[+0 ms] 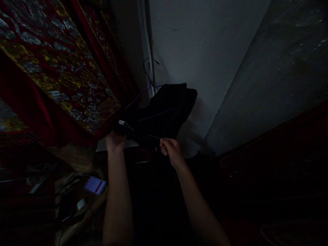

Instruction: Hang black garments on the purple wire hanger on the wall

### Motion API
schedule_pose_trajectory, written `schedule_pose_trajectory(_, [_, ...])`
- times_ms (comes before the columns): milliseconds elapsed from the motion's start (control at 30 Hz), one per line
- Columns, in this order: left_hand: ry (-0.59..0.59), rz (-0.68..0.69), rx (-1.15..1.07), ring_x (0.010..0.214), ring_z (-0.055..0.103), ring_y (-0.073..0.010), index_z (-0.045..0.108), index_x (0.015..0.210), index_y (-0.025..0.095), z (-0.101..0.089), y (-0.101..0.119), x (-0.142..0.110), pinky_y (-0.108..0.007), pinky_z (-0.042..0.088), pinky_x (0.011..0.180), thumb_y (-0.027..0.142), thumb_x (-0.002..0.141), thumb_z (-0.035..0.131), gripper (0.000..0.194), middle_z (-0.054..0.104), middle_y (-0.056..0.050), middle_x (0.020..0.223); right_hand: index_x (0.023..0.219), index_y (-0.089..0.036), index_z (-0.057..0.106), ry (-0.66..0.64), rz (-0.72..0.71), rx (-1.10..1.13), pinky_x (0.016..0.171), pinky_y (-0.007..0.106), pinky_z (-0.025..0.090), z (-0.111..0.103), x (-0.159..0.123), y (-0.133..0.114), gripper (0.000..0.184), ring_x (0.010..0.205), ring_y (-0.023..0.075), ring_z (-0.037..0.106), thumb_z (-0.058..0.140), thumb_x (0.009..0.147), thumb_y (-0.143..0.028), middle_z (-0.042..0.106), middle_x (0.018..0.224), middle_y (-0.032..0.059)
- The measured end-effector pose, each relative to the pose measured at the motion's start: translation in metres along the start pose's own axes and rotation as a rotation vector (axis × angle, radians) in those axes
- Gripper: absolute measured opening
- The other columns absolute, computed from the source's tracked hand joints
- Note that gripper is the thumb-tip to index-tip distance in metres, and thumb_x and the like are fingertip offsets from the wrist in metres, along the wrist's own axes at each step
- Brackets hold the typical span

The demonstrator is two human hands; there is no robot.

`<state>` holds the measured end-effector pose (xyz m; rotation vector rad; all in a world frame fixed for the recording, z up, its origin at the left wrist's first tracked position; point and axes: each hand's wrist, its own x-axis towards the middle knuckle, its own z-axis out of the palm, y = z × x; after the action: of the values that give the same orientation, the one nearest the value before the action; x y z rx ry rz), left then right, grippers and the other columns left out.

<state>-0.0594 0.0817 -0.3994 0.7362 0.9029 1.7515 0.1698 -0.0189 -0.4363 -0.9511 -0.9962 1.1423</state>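
Note:
A dark black cloth (166,109) hangs in folds against the wall. From its left side sticks out a small white tag (122,122) on a thin loop of string. My right hand (171,149) is closed at the cloth's lower edge, pinching what looks like a thin thread that runs left toward the tag. My left hand (115,141) is raised just below the tag, by the corner of a red embroidered cloth (84,78) with gold and silver work. Shadow hides most of its fingers and whatever they touch.
A purple cord (146,73) is tied to a pale upright pole (148,41) against the grey wall (200,44). Shiny plastic sheeting (276,71) hangs at right. A lit phone (96,185) and a small white object (81,204) lie at lower left, beside metal tools (37,184).

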Motion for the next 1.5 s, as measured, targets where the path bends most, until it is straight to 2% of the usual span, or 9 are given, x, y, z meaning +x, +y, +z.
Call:
schedule_pose_trajectory(133, [0.259,-0.303,-0.128,0.091,0.065,-0.0148,0.058,0.079,0.021,-0.019,-0.053,-0.051,-0.033,0.049,0.089,0.02,0.095,0.04,0.024,0.067,-0.002,0.085,0.059,-0.02,0.055,0.04,0.005,0.023,0.043,0.024,0.023,-0.01,-0.018,-0.005,0.036,0.036,0.0077,0.032,0.063,0.08,-0.048,0.037,0.039,-0.0071])
schedule_pose_trajectory(300, [0.184,-0.328,-0.137,0.082,0.066,-0.0149,0.062,0.085,0.019,-0.012,-0.074,-0.083,-0.031,0.05,0.083,0.025,0.084,0.064,0.006,0.068,-0.002,0.088,0.061,-0.019,0.059,0.007,0.027,-0.235,0.047,0.026,0.029,-0.03,-0.026,-0.006,0.04,0.039,0.0102,0.038,0.059,0.084,-0.053,0.043,0.042,-0.0041])
schedule_pose_trajectory(567, [-0.223,0.003,0.041,0.076,0.063,-0.0144,0.069,0.094,0.021,0.036,-0.032,-0.135,-0.022,0.048,0.06,0.047,0.08,0.075,0.03,0.069,-0.002,0.09,0.105,-0.022,0.061,-0.139,-0.151,-0.412,0.09,0.032,0.048,-0.007,-0.037,0.005,0.037,0.102,0.0225,0.062,0.076,0.076,-0.04,0.066,0.108,0.0055])
schedule_pose_trajectory(700, [-0.339,0.375,0.456,0.106,0.063,-0.023,0.072,0.091,0.022,0.047,-0.027,-0.154,-0.036,0.049,0.098,0.037,0.09,0.065,0.017,0.071,-0.006,0.101,0.101,-0.023,0.063,-0.259,-0.16,-0.291,0.096,0.034,0.047,0.011,-0.047,-0.005,0.024,0.105,0.0231,0.061,0.064,0.079,-0.031,0.067,0.105,0.0049])
schedule_pose_trajectory(867, [-0.633,0.319,0.648,0.118,0.063,-0.0245,0.067,0.122,0.025,0.022,-0.034,-0.136,-0.037,0.049,0.102,0.037,0.097,0.055,0.031,0.07,-0.009,0.122,0.053,-0.022,0.048,-0.291,-0.076,-0.408,0.048,0.025,0.035,-0.003,-0.017,-0.043,0.02,0.052,0.0142,0.044,0.052,0.071,-0.031,0.044,0.052,-0.0018])
schedule_pose_trajectory(1067, [-1.016,0.115,0.881,0.089,0.074,-0.0258,0.078,0.1,0.026,-0.012,-0.018,-0.108,-0.033,0.056,0.08,0.036,0.088,0.067,0.019,0.078,-0.005,0.101,0.096,-0.02,0.068,0.13,-0.573,-0.414,0.075,0.027,0.047,-0.018,0.093,-0.089,0.025,0.087,0.0185,0.061,0.056,0.076,-0.029,0.069,0.098,0.0055])
schedule_pose_trajectory(1233, [-0.9,0.135,1.002,0.072,0.071,-0.0261,0.079,0.088,0.026,-0.021,0.001,-0.076,-0.032,0.052,0.071,0.026,0.082,0.072,0.009,0.077,-0.006,0.084,0.068,-0.018,0.06,0.048,-0.232,-0.534,0.058,0.023,0.04,-0.026,0.154,-0.058,0.029,0.06,0.0138,0.051,0.055,0.084,-0.042,0.055,0.058,-0.0016])
schedule_pose_trajectory(1367, [-0.601,0.082,1.025,0.056,0.06,-0.0226,0.071,0.062,0.025,-0.032,0.018,-0.033,-0.032,0.049,0.072,0.014,0.069,0.078,0.014,0.066,-0.003,0.061,0.054,-0.017,0.055,0.05,-0.232,-0.644,0.049,0.022,0.028,-0.05,0.154,-0.06,0.029,0.05,0.0103,0.042,0.063,0.076,-0.034,0.046,0.049,-0.0039])
schedule_pose_trajectory(1500, [-0.6,0.407,1.085,0.084,0.063,-0.0257,0.067,0.069,0.023,-0.017,0.052,-0.007,-0.039,0.046,0.097,0.019,0.076,0.067,0.009,0.069,-0.008,0.089,0.047,-0.018,0.05,0.083,-0.312,-0.792,0.046,0.023,0.022,-0.07,0.134,-0.086,0.033,0.048,0.0094,0.04,0.064,0.073,-0.033,0.042,0.047,-0.0036])
